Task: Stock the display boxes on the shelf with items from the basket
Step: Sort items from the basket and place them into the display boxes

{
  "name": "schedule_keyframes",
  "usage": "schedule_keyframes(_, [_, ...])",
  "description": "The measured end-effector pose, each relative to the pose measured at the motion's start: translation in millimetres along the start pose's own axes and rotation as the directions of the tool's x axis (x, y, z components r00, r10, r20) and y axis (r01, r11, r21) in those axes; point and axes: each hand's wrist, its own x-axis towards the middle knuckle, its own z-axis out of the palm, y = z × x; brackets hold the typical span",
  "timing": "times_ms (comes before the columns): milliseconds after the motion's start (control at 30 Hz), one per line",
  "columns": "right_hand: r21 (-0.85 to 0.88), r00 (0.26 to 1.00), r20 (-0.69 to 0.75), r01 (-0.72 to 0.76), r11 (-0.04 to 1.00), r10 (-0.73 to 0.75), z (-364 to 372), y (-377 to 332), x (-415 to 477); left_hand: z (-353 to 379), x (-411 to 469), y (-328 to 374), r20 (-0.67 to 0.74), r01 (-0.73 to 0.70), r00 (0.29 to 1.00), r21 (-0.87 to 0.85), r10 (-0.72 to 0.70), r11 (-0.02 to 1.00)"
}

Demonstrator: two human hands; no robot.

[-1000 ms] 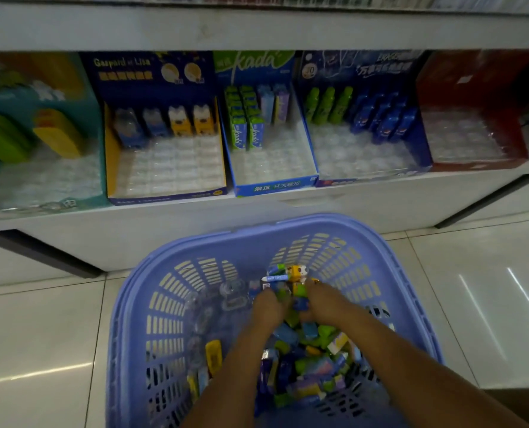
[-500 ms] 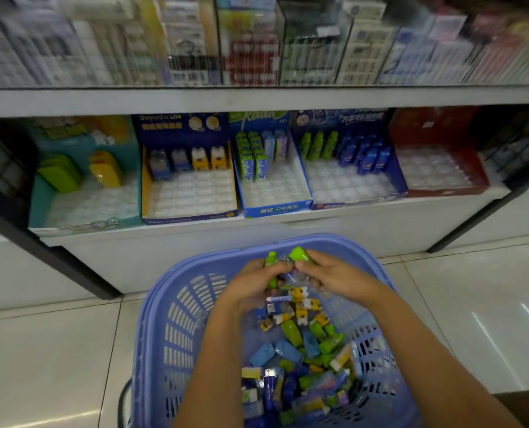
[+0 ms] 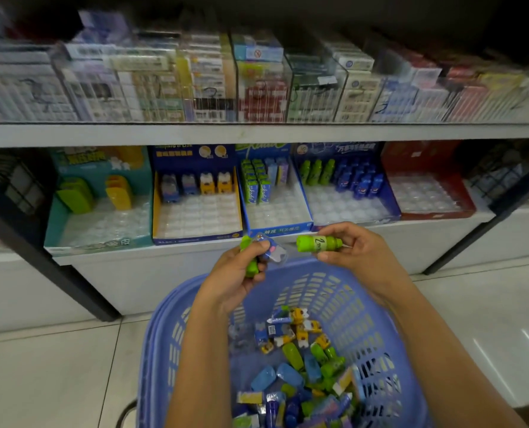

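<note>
Basket (image 3: pixel 390 307), nearest you: loose small wrapped pieces, judged light, hard and slick in their film. Your left hand (image 3: pixel 235 282) clutches a green piece (image 3: pixel 251 267) and a blue packet (image 3: pixel 271 250). Your right hand (image 3: pixel 360 253) pinches a green bottle-shaped piece (image 3: pixel 317 243), lying sideways; a mid-body hold should suit it best. Beyond, the shelf (image 3: pixel 118 253) carries display boxes (image 3: pixel 197 240); the blue box (image 3: pixel 391 196) holds matching green pieces, with bare cells in front. Tiled floor (image 3: pixel 56 366); packed upper shelf (image 3: pixel 257 134).

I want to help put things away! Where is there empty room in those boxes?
Bare tray cells fill the front of every box, before the back rows of items. The red box looks all empty. Crowded: those back rows and the basket.
</note>
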Motion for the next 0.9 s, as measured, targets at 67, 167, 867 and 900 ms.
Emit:
schedule_keyframes(67, [0.082, 0.998, -0.048, -0.026, 0.996, 0.03, -3, 0, 5, 3, -1, 2, 0.001, -0.009, 1.0, 0.01, 0.009, 1.0])
schedule_keyframes(167, [0.029, 0.99, -0.14, 0.012, 1.0, -0.008, -14, -5, 20, 8, -2, 4, 0.028, -0.009, 1.0, 0.014, 0.009, 1.0])
schedule_keyframes(867, [-0.878, 0.991, 0.134, 0.13, 0.461, -0.025, -31, -17, 204, 32, 23, -4, 0.04, -0.031, 0.999, 0.01, 0.03, 0.999])
schedule_keyframes(900, [-0.885, 0.99, 0.14, 0.129, 0.446, -0.009, -30, -17, 205, 32, 24, -4, 0.046, -0.028, 0.999, -0.003, 0.028, 1.0])
